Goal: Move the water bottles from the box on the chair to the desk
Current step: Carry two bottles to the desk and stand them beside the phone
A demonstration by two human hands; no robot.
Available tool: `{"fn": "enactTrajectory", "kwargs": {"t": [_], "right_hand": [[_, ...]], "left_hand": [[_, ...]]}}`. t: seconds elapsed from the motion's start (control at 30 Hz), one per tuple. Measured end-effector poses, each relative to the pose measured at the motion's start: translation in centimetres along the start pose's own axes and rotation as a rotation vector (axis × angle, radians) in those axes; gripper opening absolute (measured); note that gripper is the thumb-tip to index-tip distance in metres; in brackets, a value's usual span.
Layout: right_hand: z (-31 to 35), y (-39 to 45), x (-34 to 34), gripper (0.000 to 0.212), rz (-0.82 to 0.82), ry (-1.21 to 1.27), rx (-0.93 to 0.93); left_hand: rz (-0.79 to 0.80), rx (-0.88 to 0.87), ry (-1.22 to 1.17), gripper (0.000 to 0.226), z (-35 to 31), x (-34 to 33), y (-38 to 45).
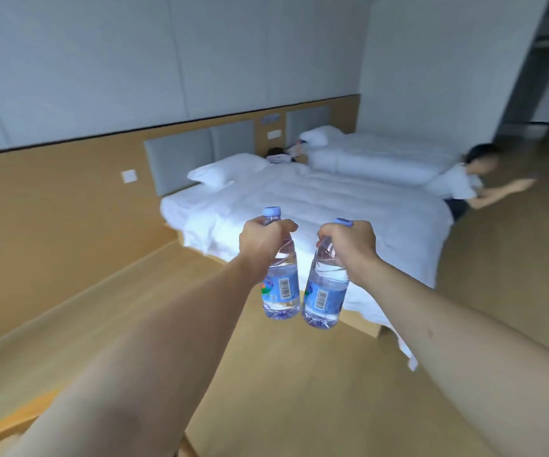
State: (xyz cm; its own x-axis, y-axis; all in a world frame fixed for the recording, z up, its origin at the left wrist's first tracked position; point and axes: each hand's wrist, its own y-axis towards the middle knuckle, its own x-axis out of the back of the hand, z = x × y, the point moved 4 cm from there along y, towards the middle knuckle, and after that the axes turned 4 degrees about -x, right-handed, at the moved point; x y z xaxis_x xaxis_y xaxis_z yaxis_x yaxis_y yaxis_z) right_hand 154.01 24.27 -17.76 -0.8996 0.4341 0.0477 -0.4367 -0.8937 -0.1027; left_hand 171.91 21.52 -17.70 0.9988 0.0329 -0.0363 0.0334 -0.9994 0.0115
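Water bottles hang mid-frame above the floor (283, 374): left hand (261, 240) grips one bottle (281, 285), right hand (349, 244) grips the other bottle (324, 291), almost touching.

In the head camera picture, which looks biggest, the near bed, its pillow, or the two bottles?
1. Near bed
2. Pillow; the camera's distance shrinks it
3. Left bottle and right bottle: they look alike, held close to the camera
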Motion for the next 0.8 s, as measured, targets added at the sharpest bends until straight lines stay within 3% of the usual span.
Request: {"fn": "enactTrajectory", "kwargs": {"t": [0.17,0.8], "right_hand": [[0.3,1.6,11.9,0.005,-0.171,-0.063,0.032],[-3.2,5.6,58.2,0.017,-0.786,-0.09,-0.105]], "left_hand": [[0.171,-0.026,0.053,0.023,0.4,-12.9,-0.7],[0.717,0.026,0.099,0.022,3.2,-62.3,-11.1]]}}
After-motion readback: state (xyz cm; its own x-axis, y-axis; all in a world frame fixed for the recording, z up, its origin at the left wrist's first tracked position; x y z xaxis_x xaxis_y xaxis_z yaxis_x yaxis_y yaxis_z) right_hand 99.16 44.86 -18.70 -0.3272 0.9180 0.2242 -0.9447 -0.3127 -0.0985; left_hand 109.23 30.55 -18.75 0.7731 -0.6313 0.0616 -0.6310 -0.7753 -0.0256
